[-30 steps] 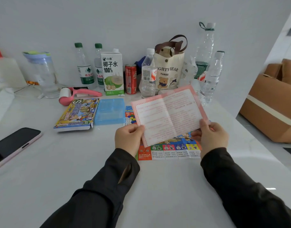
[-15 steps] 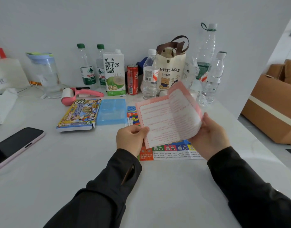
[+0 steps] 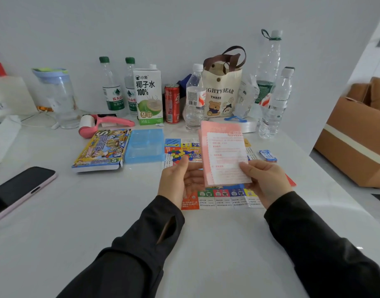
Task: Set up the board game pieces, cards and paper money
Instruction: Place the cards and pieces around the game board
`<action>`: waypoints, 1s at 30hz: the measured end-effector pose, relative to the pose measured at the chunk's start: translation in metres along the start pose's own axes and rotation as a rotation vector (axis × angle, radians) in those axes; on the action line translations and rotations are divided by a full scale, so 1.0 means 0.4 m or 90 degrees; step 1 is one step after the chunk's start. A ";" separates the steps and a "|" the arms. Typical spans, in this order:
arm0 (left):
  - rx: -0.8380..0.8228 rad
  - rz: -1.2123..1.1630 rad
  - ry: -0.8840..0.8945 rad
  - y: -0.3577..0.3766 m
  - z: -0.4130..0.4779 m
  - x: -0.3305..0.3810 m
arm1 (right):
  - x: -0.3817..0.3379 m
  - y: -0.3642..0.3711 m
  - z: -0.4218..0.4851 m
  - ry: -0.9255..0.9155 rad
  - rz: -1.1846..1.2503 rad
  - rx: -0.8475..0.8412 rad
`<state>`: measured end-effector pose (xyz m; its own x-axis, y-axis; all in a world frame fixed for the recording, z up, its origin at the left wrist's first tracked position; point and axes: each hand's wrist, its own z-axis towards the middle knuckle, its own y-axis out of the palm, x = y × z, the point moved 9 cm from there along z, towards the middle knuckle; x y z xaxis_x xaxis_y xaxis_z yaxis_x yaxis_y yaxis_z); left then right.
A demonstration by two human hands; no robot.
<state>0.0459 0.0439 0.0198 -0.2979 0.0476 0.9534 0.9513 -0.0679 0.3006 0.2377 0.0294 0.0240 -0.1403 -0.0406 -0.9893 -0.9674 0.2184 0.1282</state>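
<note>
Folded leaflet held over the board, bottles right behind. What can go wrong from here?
1. Only the right hand grips the pink leaflet; the left hand lies open at its edge, so it might slip onto the game board.
2. The water bottle stands close behind the board; putting the leaflet down there might topple it.
</note>
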 end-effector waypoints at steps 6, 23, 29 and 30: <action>-0.003 0.180 0.087 0.012 -0.012 0.023 | -0.008 -0.017 -0.001 -0.024 -0.117 0.071; 0.048 0.824 0.708 0.022 -0.066 0.181 | -0.031 0.126 0.048 0.047 -0.056 0.032; 0.076 0.848 0.748 -0.004 -0.039 0.175 | -0.036 0.200 0.064 0.061 -0.033 -0.001; 0.097 0.846 0.757 -0.013 -0.032 0.178 | -0.040 0.209 0.065 0.061 -0.058 -0.010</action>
<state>0.0187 0.0349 0.0865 0.7719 -0.6334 0.0548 0.5542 0.6281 -0.5462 0.1646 0.0737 0.0487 -0.0709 -0.1532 -0.9856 -0.9801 0.1945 0.0403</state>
